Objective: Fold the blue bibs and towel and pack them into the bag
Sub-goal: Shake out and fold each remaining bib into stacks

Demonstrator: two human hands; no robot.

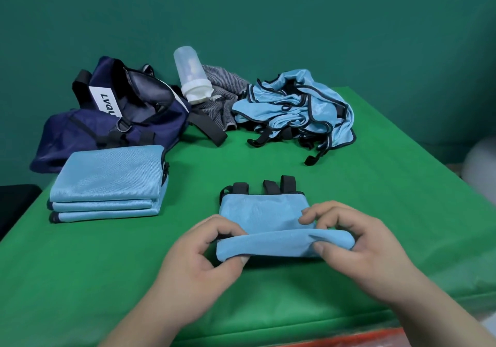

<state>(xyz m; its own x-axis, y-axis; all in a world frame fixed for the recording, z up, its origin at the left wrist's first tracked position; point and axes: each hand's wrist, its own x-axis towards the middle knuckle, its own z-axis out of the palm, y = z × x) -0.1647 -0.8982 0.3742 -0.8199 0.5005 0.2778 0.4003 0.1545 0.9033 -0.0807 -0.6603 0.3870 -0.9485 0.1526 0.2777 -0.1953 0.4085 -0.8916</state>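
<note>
A light blue bib (261, 210) with black straps lies on the green table in front of me, its near edge lifted and rolled over. My left hand (200, 252) pinches that raised fold at its left end. My right hand (351, 239) pinches it at the right end, thumb under and fingers on top. A stack of folded blue bibs (110, 183) sits at the left. A heap of unfolded blue bibs (295, 108) lies at the back right. The navy bag (112, 118) lies open at the back left. A grey striped towel (220, 91) is crumpled between bag and heap.
A clear plastic shaker bottle (192, 75) leans upside down on the towel. The bag's black strap (209, 129) trails onto the green table (375, 199). The table's near edge runs along the bottom, with a red strip (335, 340) below it.
</note>
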